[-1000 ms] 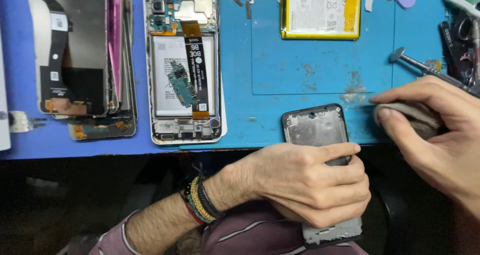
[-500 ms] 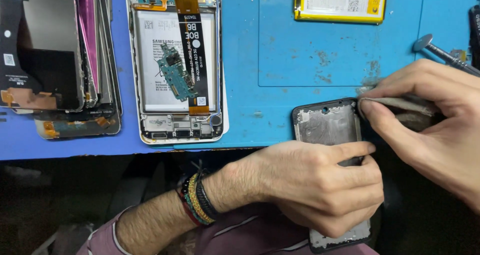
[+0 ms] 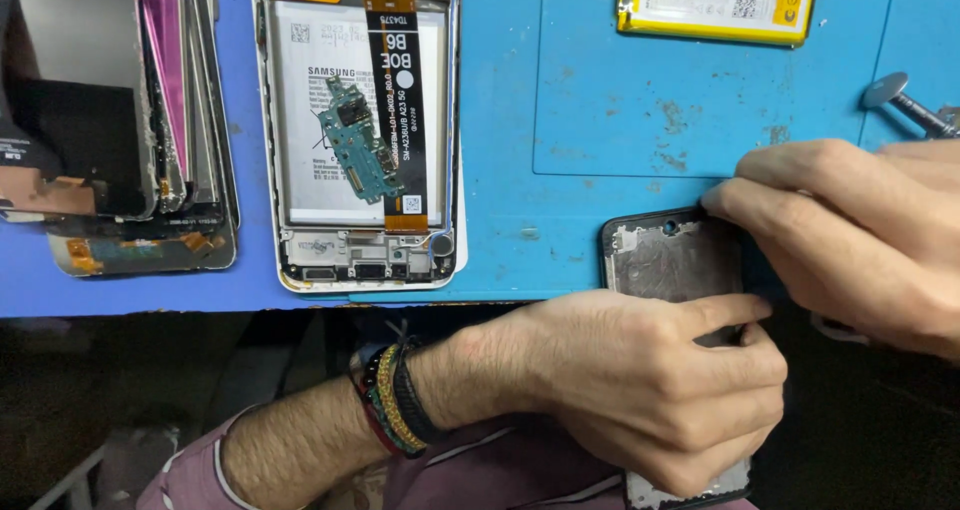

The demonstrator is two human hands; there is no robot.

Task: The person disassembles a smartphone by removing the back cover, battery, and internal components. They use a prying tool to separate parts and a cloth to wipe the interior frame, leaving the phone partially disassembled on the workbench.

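Observation:
My left hand [image 3: 640, 390] is wrapped around a black phone frame [image 3: 670, 265] and holds it over the front edge of the blue mat [image 3: 560, 120]. The frame's grey inner side faces up, and its lower end [image 3: 690, 490] sticks out below my fingers. My right hand [image 3: 850, 240] lies curled over the frame's top right corner, fingertips on its edge. Anything pinched in those fingers is hidden. Bead and cord bands [image 3: 395, 410] circle my left wrist.
An opened phone [image 3: 300, 120] lies on the mat to the left, showing its battery, a black flex cable [image 3: 395, 90] and a small green board [image 3: 350, 140]. A stack of screens [image 3: 120, 130] sits at far left. A yellow-edged battery [image 3: 715, 5] and a metal tool [image 3: 905, 100] lie at the back right.
My right hand has slid left onto the frame's top right corner and now covers the grey item it pinched before. My left hand keeps its grip. The view has shifted right.

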